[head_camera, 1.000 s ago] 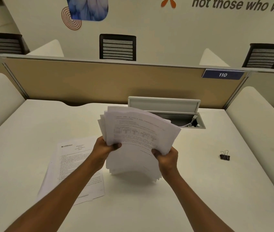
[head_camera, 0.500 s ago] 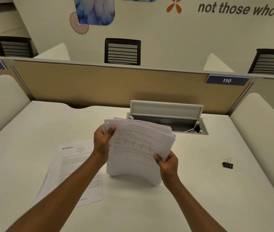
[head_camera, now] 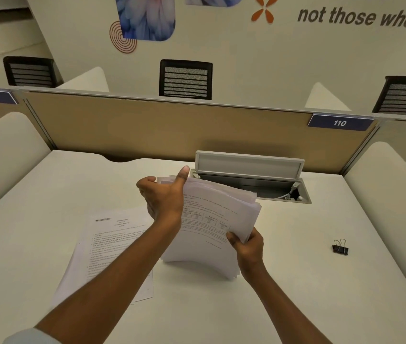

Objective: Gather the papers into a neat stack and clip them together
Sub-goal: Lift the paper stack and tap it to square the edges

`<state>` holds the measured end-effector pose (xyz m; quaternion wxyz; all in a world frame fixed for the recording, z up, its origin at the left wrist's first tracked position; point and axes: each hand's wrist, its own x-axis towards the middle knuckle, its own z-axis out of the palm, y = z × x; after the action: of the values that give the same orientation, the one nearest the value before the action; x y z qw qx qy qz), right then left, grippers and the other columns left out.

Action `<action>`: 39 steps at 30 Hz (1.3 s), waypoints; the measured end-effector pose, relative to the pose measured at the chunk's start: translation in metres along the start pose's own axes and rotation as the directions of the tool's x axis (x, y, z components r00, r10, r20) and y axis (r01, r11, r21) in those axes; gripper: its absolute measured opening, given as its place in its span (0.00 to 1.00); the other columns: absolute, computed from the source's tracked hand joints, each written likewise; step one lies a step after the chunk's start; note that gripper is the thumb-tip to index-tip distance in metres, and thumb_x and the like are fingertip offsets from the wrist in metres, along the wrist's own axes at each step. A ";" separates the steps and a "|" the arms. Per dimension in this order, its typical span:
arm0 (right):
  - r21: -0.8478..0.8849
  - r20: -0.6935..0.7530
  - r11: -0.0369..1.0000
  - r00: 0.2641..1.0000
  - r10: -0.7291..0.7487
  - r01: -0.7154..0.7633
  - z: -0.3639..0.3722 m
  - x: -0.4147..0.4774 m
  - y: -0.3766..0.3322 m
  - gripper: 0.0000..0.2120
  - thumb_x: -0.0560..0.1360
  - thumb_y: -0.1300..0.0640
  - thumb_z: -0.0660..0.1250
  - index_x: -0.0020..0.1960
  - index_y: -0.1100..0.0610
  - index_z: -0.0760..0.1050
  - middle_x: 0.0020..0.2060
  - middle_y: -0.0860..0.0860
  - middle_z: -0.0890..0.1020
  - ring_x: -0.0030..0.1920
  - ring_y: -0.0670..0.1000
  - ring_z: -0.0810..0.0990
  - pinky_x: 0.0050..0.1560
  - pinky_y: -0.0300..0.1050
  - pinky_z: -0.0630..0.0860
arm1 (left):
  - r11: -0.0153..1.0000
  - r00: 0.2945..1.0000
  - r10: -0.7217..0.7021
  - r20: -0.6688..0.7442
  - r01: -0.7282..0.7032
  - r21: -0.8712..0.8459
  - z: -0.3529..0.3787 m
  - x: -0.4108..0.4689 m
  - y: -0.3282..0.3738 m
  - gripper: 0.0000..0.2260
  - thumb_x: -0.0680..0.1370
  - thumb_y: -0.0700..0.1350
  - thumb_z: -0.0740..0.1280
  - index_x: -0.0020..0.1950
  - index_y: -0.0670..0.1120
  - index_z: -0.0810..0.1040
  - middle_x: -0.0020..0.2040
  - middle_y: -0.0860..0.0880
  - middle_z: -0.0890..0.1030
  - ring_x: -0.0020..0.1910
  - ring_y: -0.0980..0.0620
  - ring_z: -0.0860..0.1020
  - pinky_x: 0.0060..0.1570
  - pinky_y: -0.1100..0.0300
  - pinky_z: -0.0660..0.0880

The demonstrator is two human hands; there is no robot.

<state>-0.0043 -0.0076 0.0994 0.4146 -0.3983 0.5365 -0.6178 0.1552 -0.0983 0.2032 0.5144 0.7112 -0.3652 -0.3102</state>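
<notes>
A thick bundle of printed white papers (head_camera: pixel 212 219) stands on its bottom edge on the white desk (head_camera: pixel 221 309), bowed and leaning away from me. My left hand (head_camera: pixel 164 197) grips its upper left corner, thumb raised over the top edge. My right hand (head_camera: pixel 246 244) pinches its right edge low down. A few more printed sheets (head_camera: pixel 102 249) lie flat on the desk to the left, partly under my left forearm. A black binder clip (head_camera: pixel 340 247) sits alone on the desk to the right, well apart from both hands.
An open cable hatch (head_camera: pixel 249 180) with a raised grey lid is set in the desk just behind the papers. A tan partition (head_camera: pixel 147 130) closes the back of the desk, and white padded dividers (head_camera: pixel 395 194) flank both sides.
My left hand has slid up from the bundle's left edge to its top left corner. The bundle has dropped lower onto the desk and its fanned sheets have drawn closer together.
</notes>
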 end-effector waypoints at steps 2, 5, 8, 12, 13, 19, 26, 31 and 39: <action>-0.003 0.005 1.000 1.000 0.002 -0.002 -0.001 0.000 -0.001 0.13 0.66 0.57 0.71 0.50 0.50 0.78 0.45 0.45 0.85 0.48 0.50 0.83 0.42 0.42 0.82 | 1.000 1.000 -0.007 -0.004 0.007 -0.003 0.001 -0.002 0.002 0.32 0.64 0.66 0.71 0.55 0.50 0.59 0.52 0.46 0.72 0.48 0.45 0.77 0.50 0.45 0.79; -0.014 0.009 1.000 1.000 0.006 -0.006 -0.002 0.000 0.000 0.14 0.66 0.57 0.71 0.50 0.50 0.77 0.47 0.48 0.84 0.48 0.52 0.83 0.44 0.45 0.83 | 0.999 1.000 -0.017 0.007 0.018 -0.028 0.001 -0.003 0.004 0.28 0.68 0.62 0.72 0.54 0.50 0.59 0.52 0.46 0.72 0.47 0.46 0.77 0.49 0.46 0.80; -0.020 0.015 1.000 1.000 0.012 -0.012 -0.003 0.000 0.000 0.16 0.66 0.56 0.71 0.53 0.50 0.76 0.50 0.51 0.83 0.48 0.54 0.83 0.46 0.47 0.83 | 0.999 1.000 -0.029 0.011 0.029 -0.037 0.001 -0.004 0.006 0.22 0.73 0.57 0.69 0.54 0.51 0.59 0.53 0.45 0.72 0.48 0.45 0.78 0.50 0.47 0.81; -0.006 0.028 1.000 1.000 0.012 -0.012 -0.002 0.001 0.000 0.17 0.67 0.56 0.71 0.55 0.51 0.75 0.50 0.52 0.83 0.49 0.51 0.83 0.45 0.45 0.83 | 1.000 1.000 0.010 0.004 -0.010 -0.028 0.000 -0.005 0.007 0.12 0.79 0.52 0.62 0.54 0.52 0.59 0.54 0.45 0.74 0.48 0.45 0.78 0.51 0.48 0.80; -0.006 0.030 1.000 0.999 0.017 -0.017 -0.002 0.002 0.001 0.17 0.67 0.56 0.71 0.55 0.51 0.75 0.50 0.52 0.83 0.49 0.52 0.83 0.45 0.45 0.83 | 1.000 1.000 0.023 -0.001 -0.023 -0.020 0.000 -0.005 0.006 0.10 0.80 0.51 0.60 0.54 0.52 0.60 0.54 0.45 0.74 0.48 0.45 0.78 0.51 0.47 0.80; -0.011 0.056 0.999 0.997 0.051 -0.050 -0.004 0.005 0.001 0.17 0.66 0.56 0.73 0.53 0.50 0.77 0.49 0.51 0.84 0.48 0.54 0.83 0.46 0.49 0.83 | 0.977 0.980 0.198 0.033 -0.200 0.068 -0.004 -0.001 0.003 0.10 0.82 0.55 0.53 0.52 0.49 0.63 0.44 0.48 0.74 0.42 0.50 0.76 0.43 0.54 0.77; 0.003 0.044 0.998 0.997 0.070 -0.070 -0.005 0.007 0.000 0.12 0.65 0.57 0.72 0.49 0.51 0.80 0.44 0.48 0.86 0.46 0.53 0.84 0.45 0.47 0.83 | 0.900 0.942 0.249 0.223 -0.141 -0.413 -0.013 0.024 -0.022 0.21 0.74 0.60 0.61 0.57 0.46 0.68 0.42 0.52 0.76 0.40 0.54 0.77 0.36 0.63 0.75; 0.030 0.055 0.997 0.996 0.063 -0.065 -0.005 0.008 -0.002 0.12 0.65 0.59 0.72 0.49 0.54 0.81 0.43 0.50 0.86 0.46 0.55 0.84 0.43 0.47 0.83 | 0.917 0.747 0.322 0.582 -0.092 -0.389 -0.017 0.050 -0.048 0.30 0.61 0.69 0.71 0.47 0.44 0.77 0.38 0.51 0.83 0.39 0.51 0.82 0.37 0.57 0.80; 0.125 0.075 0.989 0.994 0.075 -0.084 -0.006 0.011 -0.004 0.13 0.62 0.59 0.74 0.47 0.56 0.83 0.43 0.55 0.86 0.45 0.57 0.84 0.40 0.45 0.81 | 0.981 0.569 0.158 0.807 0.000 -0.192 -0.018 0.054 -0.076 0.33 0.53 0.60 0.81 0.54 0.51 0.79 0.49 0.47 0.85 0.51 0.44 0.83 0.47 0.47 0.81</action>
<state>-0.0142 -0.0155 0.1032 0.4823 -0.3706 0.4964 -0.6193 0.2139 -0.1191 0.1317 0.3593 0.4232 -0.5651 -0.6103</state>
